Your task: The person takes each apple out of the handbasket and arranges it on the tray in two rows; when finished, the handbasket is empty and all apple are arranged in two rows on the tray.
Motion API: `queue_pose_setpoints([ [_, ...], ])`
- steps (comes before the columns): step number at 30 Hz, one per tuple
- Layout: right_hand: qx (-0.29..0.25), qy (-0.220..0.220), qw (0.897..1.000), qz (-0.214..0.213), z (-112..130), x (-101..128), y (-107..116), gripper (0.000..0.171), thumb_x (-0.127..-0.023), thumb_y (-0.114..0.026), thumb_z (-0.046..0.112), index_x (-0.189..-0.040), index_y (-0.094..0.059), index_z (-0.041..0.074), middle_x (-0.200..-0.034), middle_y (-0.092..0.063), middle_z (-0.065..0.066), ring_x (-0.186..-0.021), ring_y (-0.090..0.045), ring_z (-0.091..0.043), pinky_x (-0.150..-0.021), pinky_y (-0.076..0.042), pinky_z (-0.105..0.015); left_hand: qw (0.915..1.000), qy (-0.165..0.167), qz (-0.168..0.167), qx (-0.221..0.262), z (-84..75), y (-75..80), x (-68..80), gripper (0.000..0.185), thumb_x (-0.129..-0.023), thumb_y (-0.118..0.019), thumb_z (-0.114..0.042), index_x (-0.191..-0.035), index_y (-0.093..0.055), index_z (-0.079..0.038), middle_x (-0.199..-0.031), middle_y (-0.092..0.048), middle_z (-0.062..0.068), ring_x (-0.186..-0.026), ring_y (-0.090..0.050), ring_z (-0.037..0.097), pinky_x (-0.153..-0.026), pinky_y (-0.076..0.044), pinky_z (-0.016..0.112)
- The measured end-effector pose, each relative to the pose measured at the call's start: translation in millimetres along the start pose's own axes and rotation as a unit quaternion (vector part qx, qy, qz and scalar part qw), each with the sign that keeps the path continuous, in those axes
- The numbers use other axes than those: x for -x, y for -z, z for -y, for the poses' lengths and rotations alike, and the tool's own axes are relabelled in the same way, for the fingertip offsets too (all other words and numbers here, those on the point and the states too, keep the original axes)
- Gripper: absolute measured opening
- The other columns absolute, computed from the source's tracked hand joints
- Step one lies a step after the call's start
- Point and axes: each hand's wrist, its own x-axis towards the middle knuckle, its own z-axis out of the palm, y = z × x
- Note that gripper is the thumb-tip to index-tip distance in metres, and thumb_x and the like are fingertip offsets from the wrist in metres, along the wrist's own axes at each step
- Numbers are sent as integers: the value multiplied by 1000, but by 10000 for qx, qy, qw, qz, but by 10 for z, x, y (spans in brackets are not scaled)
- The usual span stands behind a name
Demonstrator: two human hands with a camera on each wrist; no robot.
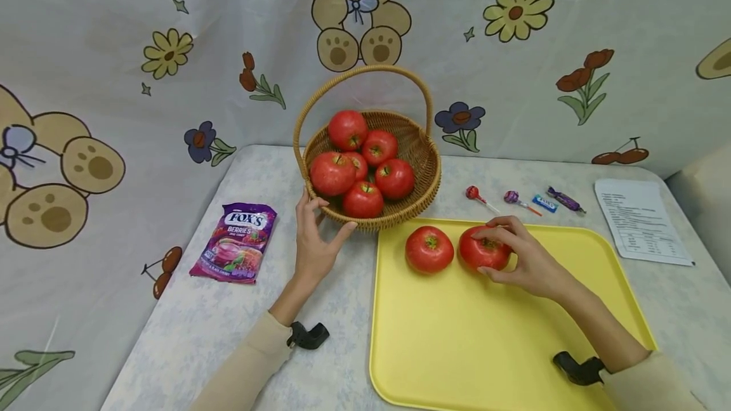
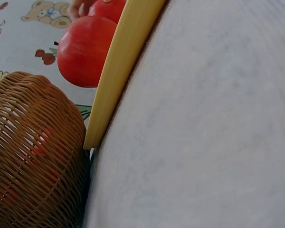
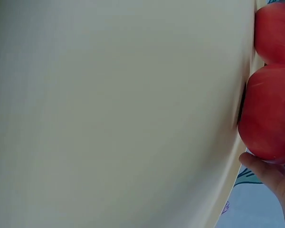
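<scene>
The right hand (image 1: 528,262) curls its fingers round a tomato (image 1: 482,251) that sits on the yellow tray (image 1: 491,347), at the tray's far edge and just beside a second tomato (image 1: 429,249) nearer the tray's left side. The left hand (image 1: 316,243) lies off the tray's left edge on the bench (image 1: 188,328), fingers relaxed and spread, thumb and fingertips touching the rim of the wicker basket (image 1: 419,157) of tomatoes behind the tray's far left corner

A pale surface (image 1: 188,328) with a faint blue-grey mottled pattern fills the near view, its far corners rounded. Behind and to the left hangs a white cloth backdrop (image 1: 103,37) printed with brown teddy bears, yellow, red and purple flowers, and cherries. The light is soft and even, casting only faint shadows.
</scene>
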Motion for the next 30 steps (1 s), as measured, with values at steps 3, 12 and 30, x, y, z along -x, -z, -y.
queue_pose_setpoints([
  [3,101,-190,9997,112,18,13,0,63,-70,-88,10,-125,-59,23,-128,-43,-7,-114,-46,-18,-88,-48,-13,10000,-38,0,2,1,10,-7,51,-82,-77,-4,-117,-41,9,-154,-19,31,-147,-14,46,-101,-43,65],
  [12,245,-387,9987,230,58,23,-5,65,-72,-88,15,-128,-56,23,-129,-41,-8,-113,-50,-25,-86,-58,-44,10000,-45,-30,-5,1,1,-1,51,-82,-77,-2,-116,-41,9,-154,-19,31,-147,-14,47,-101,-43,64],
  [30,270,-73,9996,48,309,-180,135,54,-77,-84,15,-124,-59,19,-144,-38,-17,-136,-31,-41,-92,-43,-72,10000,-70,-58,32,10,-6,5,52,-82,-77,-2,-117,-41,11,-154,-18,32,-147,-14,47,-101,-44,62],
])
